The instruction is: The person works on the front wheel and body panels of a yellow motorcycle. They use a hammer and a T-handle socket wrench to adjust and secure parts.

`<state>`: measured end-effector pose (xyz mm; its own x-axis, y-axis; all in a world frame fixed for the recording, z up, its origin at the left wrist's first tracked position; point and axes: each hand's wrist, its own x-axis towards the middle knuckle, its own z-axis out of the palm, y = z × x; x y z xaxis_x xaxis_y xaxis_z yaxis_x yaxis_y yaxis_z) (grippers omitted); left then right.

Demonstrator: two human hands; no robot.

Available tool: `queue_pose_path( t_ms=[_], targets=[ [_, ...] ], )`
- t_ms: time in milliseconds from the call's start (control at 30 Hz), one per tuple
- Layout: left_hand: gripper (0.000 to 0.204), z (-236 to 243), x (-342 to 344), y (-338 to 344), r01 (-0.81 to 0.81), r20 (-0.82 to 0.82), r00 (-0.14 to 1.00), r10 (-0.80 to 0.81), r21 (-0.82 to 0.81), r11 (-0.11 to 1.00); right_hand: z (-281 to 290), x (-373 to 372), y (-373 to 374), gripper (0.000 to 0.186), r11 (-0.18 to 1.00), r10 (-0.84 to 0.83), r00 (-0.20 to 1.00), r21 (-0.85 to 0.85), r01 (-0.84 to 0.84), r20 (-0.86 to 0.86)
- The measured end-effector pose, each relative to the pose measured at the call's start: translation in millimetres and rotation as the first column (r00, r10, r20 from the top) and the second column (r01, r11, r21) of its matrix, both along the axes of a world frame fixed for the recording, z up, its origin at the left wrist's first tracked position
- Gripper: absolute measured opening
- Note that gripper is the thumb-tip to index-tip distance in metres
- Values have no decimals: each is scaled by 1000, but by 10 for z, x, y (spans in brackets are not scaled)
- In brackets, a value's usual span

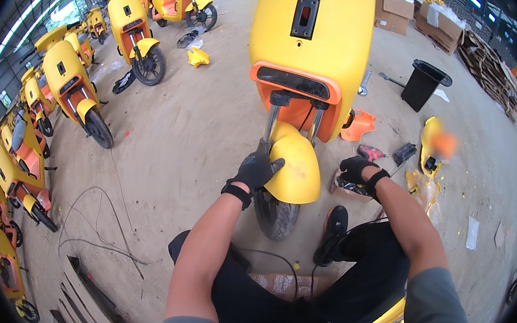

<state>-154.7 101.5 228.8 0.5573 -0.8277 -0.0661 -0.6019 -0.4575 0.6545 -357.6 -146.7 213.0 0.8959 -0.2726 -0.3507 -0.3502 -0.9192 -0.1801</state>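
Brown cardboard (272,282) is seen on the floor at the near side, between the person's legs. A black shoe (335,224) is set down to the right of the front wheel (278,217). Over that wheel, in the middle, the yellow mudguard (299,167) is placed. Its left side is held by the left hand (258,168), with the thumb laid on the yellow shell and the fingers bent at the side. The right hand (356,169) is held at a small box (355,196) of dark bits, to the right. Its fingers are curled down, but what is pinched, if anything, cannot be told, as the tips are hidden. Just past the box, a red drill (370,152) is laid down. Farther up, an orange part (359,125) is seen beside the big yellow scooter (322,49). Farther right, a black bin (421,88) is tipped over a little. On the far left, more yellow scooters (63,71) are parked, and on the far right, cardboard boxes (392,14) are kept.
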Motion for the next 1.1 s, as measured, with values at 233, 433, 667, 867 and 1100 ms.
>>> queue_pose_path(
  t_ms=[233,433,667,867,1100],
  targets=[
    [66,5,-51,8,-37,51,998,39,-26,999,-279,-1,-172,34,1000,10,1000,12,-10,28],
    [68,17,-66,17,-28,126,992,32,-39,999,-159,44,-68,36,1000,-3,999,22,4,-49],
    [70,-20,-38,-25,5,129,992,-4,-9,1000,-103,64,-35,33,999,-46,993,-10,46,-107],
    [77,19,-62,-37,-23,65,998,20,46,999,-218,53,-131,31,998,-54,991,-17,52,-120],
    [80,-54,-50,-58,-32,119,992,31,5,999,-273,81,-159,30,1000,-2,996,-10,1,-94]
  ],
)
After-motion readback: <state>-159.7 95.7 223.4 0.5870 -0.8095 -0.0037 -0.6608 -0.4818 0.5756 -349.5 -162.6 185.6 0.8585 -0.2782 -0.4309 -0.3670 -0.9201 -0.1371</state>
